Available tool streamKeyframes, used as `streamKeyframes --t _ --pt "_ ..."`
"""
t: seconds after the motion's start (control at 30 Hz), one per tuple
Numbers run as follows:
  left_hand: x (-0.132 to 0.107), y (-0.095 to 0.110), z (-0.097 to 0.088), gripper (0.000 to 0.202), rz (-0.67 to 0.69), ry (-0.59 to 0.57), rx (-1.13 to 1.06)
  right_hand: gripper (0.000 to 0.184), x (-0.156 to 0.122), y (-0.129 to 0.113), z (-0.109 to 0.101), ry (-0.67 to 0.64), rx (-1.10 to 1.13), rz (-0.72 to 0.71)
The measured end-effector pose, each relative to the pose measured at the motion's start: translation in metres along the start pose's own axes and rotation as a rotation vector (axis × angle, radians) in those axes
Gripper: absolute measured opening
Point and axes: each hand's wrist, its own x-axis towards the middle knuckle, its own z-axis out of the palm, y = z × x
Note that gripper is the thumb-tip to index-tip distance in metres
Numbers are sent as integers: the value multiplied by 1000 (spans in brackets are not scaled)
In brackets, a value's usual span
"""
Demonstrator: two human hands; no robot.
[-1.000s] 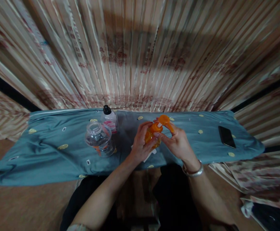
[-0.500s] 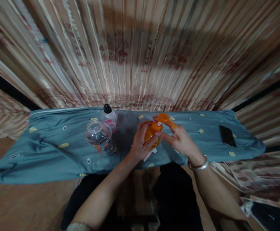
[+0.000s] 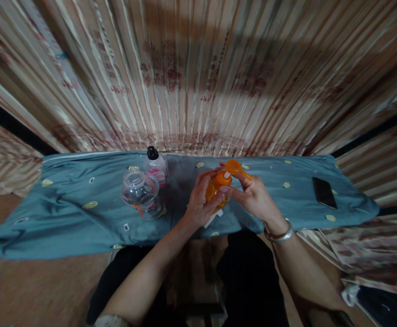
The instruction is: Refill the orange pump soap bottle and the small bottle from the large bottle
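Observation:
An orange pump bottle (image 3: 214, 193) with amber contents stands between my hands above the cloth-covered table. My left hand (image 3: 200, 197) wraps round the bottle's body, its thumb across the near side. My right hand (image 3: 253, 195) closes at the bottle's neck, its thumb against the collar and its other fingers partly hidden behind the orange pump head (image 3: 233, 166). The pump's spout points right, over my right hand. Just below the bottle lies a small white piece, perhaps paper (image 3: 214, 219).
To the left are a clear plastic jar (image 3: 142, 195) without a lid and a bottle with a black top and pink label (image 3: 156, 170). A black phone (image 3: 324, 193) lies at the right on the blue cloth (image 3: 65, 222). Behind the table hangs a patterned curtain (image 3: 191, 91).
My right hand has shifted very slightly left at the bottle's neck. The left hand keeps the same hold, and the other objects stay put.

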Motion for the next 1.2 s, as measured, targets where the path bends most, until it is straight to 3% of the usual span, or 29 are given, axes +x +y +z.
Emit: streamKeyframes --t 0.37,0.47,0.53,0.67,1.0,1.1,1.2 --pt "2 -2 -4 47 19 -10 6 42 11 6 -17 -202 -43 -32" --pt "2 -4 -5 62 47 -44 10 43 10 2 -19 -213 -74 -43" --pt "1 -6 -6 72 73 -67 13 41 8 0 -19 -183 -117 -53" --pt "-1 -10 -6 72 61 -61 24 34 -1 -3 -12 -65 -215 -102" --pt "-2 -18 -3 72 60 -57 33 35 -16 -8 28 342 -457 -98" --pt "-3 -20 -4 73 99 -56 21 37 -16 -7 31 360 -377 -27" --pt "-3 -19 -5 75 100 -69 14 48 -17 -3 23 278 -225 47"
